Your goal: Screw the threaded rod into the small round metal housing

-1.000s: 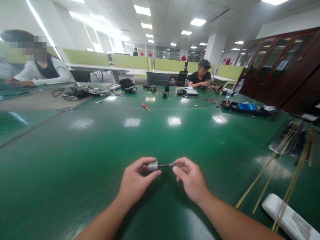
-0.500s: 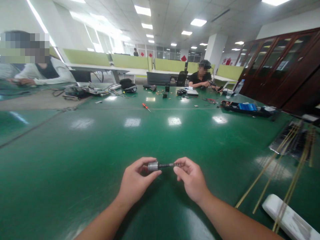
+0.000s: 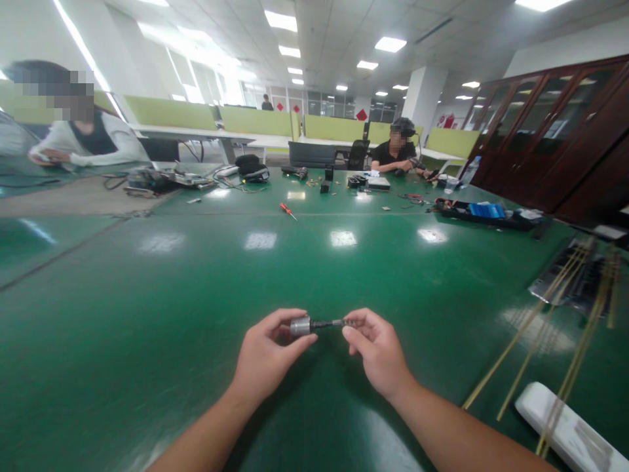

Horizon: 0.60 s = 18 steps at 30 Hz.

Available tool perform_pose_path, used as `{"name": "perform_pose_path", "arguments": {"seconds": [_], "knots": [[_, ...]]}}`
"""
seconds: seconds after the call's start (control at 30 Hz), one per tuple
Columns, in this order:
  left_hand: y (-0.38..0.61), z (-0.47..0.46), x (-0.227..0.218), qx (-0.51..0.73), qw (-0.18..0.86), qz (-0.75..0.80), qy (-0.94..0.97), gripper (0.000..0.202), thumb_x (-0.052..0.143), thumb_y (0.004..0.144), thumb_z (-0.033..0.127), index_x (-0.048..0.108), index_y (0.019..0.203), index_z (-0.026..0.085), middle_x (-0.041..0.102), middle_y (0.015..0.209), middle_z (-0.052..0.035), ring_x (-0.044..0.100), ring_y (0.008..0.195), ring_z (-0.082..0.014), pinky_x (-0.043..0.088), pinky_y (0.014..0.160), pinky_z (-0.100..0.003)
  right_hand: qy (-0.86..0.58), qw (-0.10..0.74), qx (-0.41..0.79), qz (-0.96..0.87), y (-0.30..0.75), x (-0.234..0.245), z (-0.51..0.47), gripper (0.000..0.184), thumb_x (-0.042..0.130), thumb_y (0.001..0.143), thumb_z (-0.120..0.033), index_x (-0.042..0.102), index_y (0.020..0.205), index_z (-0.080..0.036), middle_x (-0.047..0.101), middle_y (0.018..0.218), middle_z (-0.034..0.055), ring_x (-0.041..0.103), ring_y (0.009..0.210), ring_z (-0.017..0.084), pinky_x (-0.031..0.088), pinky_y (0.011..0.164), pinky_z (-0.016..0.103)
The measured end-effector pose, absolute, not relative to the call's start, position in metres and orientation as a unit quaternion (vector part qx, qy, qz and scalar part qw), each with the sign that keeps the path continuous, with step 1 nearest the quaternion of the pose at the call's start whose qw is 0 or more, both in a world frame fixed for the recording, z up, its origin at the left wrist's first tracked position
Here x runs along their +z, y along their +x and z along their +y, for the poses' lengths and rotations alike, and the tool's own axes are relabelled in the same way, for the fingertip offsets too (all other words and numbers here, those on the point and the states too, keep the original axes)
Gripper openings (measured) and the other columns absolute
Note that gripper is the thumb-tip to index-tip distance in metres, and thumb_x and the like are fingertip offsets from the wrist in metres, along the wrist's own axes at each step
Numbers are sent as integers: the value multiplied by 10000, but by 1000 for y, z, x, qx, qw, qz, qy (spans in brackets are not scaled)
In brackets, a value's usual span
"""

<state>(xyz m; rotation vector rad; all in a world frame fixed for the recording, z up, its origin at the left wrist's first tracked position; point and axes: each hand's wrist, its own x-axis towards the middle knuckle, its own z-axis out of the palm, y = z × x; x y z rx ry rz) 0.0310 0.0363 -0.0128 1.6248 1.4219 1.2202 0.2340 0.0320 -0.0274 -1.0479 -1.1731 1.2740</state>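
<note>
A short silver metal cylinder with a thin dark shaft (image 3: 301, 326) is held level just above the green table (image 3: 206, 282). My left hand (image 3: 268, 354) grips the cylinder's body between thumb and fingers. On the other side, my right hand (image 3: 376, 351) pinches the far end of the shaft, where ridges or a spiral show near the fingertips. The shaft spans the gap between my two hands. The fingers cover part of both ends, and the exact kind of tool or part I cannot make out.
To the right lie long thin yellowish rods (image 3: 521, 341) and a white elongated case (image 3: 570, 426). A red-handled screwdriver (image 3: 287, 210) lies farther off. A black tray with a blue item (image 3: 486, 210) stands back right. Other people sit at the far left and far side.
My hands and the metal piece stay almost still; the right fingertips shift very slightly. The person at the far left has moved their head and hands a little.
</note>
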Motion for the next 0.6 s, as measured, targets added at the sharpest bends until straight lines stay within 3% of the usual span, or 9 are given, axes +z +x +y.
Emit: {"name": "perform_pose_path", "arguments": {"seconds": [0.17,0.3,0.5,0.6], "knots": [[27,37,-13,455,305,557,625,384,783,699,418,671,980,181,710,936,-59,681,824,-220,549,759,-322,-419,557,548,-462,235,-27,35,198,699,775,-318,633,882,-165,592,717,-5,509,520,100,401,508,233],[25,38,-10,470,254,579,616,347,776,712,418,603,899,183,677,881,-33,635,784,-184,513,746,-303,-384,603,590,-375,235,-27,40,308,623,840,-451,581,729,-166,572,653,4,478,494,105,370,475,238],[27,41,-3,596,329,529,508,406,734,749,420,401,723,189,653,842,-34,656,825,-172,527,728,-253,-388,592,613,-351,230,-28,41,468,577,852,-585,554,652,-163,541,557,5,435,445,104,338,425,235],[23,43,2,640,358,526,432,423,782,703,425,475,863,182,684,884,-40,684,860,-189,554,772,-274,-385,589,616,-355,228,-27,39,473,585,841,-598,550,657,-163,545,562,-1,439,443,100,340,424,232]]}}
